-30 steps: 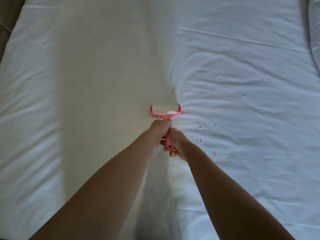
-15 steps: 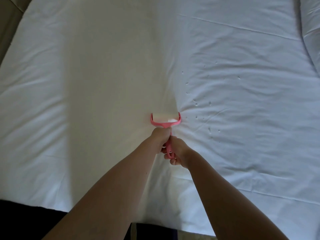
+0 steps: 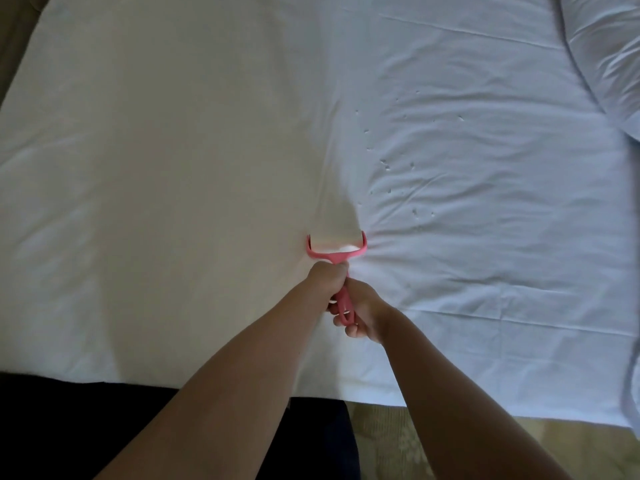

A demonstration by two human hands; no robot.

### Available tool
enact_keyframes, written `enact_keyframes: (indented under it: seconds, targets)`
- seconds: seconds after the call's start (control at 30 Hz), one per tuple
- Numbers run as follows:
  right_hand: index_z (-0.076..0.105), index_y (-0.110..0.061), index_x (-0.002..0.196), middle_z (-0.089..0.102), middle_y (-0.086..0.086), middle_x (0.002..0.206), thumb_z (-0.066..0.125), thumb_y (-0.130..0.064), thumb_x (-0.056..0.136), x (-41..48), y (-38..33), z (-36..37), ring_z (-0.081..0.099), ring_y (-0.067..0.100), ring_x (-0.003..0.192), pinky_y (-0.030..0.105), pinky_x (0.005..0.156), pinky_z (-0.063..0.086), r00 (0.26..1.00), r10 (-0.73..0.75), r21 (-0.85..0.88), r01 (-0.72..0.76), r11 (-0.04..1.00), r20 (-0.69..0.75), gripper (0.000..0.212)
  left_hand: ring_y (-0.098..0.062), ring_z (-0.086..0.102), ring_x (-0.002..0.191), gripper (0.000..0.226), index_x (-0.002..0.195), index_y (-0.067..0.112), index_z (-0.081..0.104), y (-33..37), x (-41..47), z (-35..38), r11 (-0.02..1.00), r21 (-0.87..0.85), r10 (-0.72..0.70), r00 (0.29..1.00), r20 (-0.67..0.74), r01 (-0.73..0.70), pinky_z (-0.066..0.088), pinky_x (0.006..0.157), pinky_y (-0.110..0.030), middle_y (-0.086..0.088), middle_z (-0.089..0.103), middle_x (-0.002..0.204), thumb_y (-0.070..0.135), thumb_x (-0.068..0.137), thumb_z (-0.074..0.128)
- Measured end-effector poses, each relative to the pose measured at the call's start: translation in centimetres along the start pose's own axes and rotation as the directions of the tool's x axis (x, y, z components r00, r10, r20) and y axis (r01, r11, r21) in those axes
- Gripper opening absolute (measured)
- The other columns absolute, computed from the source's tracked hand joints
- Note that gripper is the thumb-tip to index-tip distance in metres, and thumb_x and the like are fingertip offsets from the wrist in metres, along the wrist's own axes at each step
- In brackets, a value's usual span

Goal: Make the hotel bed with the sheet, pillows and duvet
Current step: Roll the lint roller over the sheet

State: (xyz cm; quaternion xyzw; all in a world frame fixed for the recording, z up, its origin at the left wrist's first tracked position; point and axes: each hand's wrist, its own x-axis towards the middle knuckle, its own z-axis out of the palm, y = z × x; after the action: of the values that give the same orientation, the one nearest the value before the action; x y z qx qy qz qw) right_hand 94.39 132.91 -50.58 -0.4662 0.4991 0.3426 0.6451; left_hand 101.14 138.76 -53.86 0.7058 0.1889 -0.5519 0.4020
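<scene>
My left hand point(image 3: 327, 273) curled round the upper handle of a pink lint roller point(image 3: 332, 254), my right hand point(image 3: 365, 311) gripping its lower end, roller head resting on the white sheet point(image 3: 173, 150) spread flat before me, small specks point(image 3: 384, 164) just beyond, rumpled bedding point(image 3: 606, 64) at far right.

Bedroom interior: a wide white fabric sheet point(image 3: 173, 168) is covering the mattress, rumpled white bedding point(image 3: 609, 46) is lying at its right edge, and beige patterned carpet point(image 3: 398, 445) is showing below.
</scene>
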Motion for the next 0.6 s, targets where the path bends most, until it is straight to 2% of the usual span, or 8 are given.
enact_keyframes:
  seconds: [0.07,0.2,0.33,0.47,0.6]
  targets:
    - [0.061,-0.014,0.088,0.065,0.001,0.079,0.025,-0.052,0.1,-0.4,2.0,0.5,0.037,0.01,0.051,0.016,0.04,0.021,0.999,0.031,0.018,-0.032,0.999,0.024,0.054,-0.03,0.061,0.077,0.021,0.083,0.009,0.056,-1.5,-1.1,0.0,0.999,0.024,-0.028,0.999,0.031,0.028,0.05,0.07,-0.035,-0.014,0.064,0.085,0.025,0.09,0.043]
    - [0.061,-0.014,0.097,0.061,0.002,0.094,0.022,-0.055,0.1,-1.4,6.0,1.1,0.038,0.009,0.051,0.016,0.037,0.023,0.994,0.088,0.037,-0.091,0.995,0.058,0.056,-0.026,0.054,0.062,0.013,0.079,0.009,0.05,-4.5,-3.5,0.3,0.991,0.072,-0.119,0.986,0.115,0.112,0.045,0.056,-0.029,-0.01,0.056,0.07,0.016,0.086,0.042]
    - [0.06,-0.015,0.098,0.06,0.003,0.095,0.02,-0.054,0.1,-3.4,7.9,1.2,0.04,0.009,0.049,0.015,0.036,0.023,0.996,0.063,0.041,-0.065,0.997,0.056,0.056,-0.027,0.056,0.063,0.012,0.081,0.009,0.051,-6.2,-5.2,1.0,0.99,0.113,-0.104,0.983,0.15,0.087,0.046,0.055,-0.03,-0.01,0.058,0.075,0.017,0.085,0.043]
    - [0.062,-0.013,0.093,0.058,0.005,0.093,0.026,-0.057,0.099,-4.7,8.5,0.9,0.044,0.009,0.046,0.015,0.036,0.025,1.0,0.023,0.066,-0.022,0.998,-0.011,0.057,-0.025,0.054,0.056,0.015,0.077,0.007,0.049,-6.1,-6.4,1.5,0.992,0.122,-0.046,0.987,0.154,0.027,0.044,0.048,-0.028,-0.009,0.054,0.068,0.015,0.087,0.043]
    - [0.065,-0.009,0.094,0.058,0.006,0.087,0.026,-0.058,0.099,-5.4,9.8,0.4,0.043,0.01,0.045,0.015,0.034,0.026,0.996,0.002,0.159,0.012,0.987,-0.086,0.062,-0.026,0.055,0.059,0.015,0.076,0.009,0.051,-6.3,-7.2,3.3,0.983,0.183,-0.021,0.989,0.144,-0.006,0.043,0.053,-0.029,-0.007,0.054,0.065,0.016,0.086,0.043]
